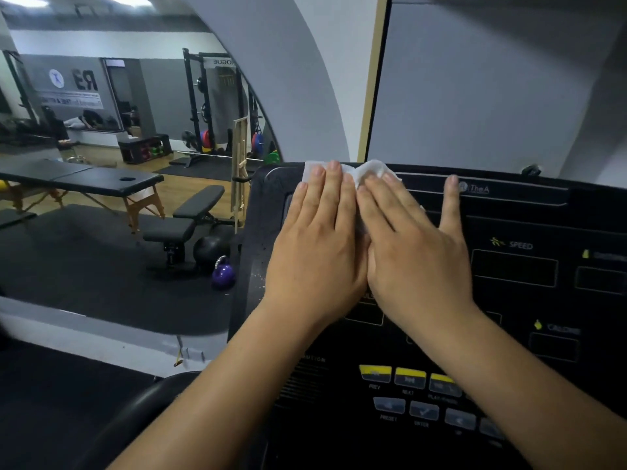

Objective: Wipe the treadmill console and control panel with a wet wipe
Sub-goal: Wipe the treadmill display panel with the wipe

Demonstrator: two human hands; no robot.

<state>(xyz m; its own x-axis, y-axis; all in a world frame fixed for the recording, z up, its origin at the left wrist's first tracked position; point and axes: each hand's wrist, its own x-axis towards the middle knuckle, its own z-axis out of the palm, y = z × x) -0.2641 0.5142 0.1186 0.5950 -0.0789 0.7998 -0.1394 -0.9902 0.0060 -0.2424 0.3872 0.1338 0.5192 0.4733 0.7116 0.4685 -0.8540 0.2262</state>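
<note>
both hands flat on the treadmill console [509, 205], centre of frame; left hand [319, 239] and right hand [417, 252] side by side, fingers straight, right index spread apart, pressing the white wet wipe [369, 171] at the console's top edge

The black treadmill console [515, 212] before us

At eleven o'clock we see a white wipe [373, 169] lying on it, pressed under the left hand [317, 252] and right hand [419, 256]; yellow buttons [410, 374] at six o'clock.

A crumpled white wet wipe [369, 169] lies against the far left top of the black treadmill console [509, 205]. The control panel [410, 378], with yellow-topped buttons, sits nearer.
</note>
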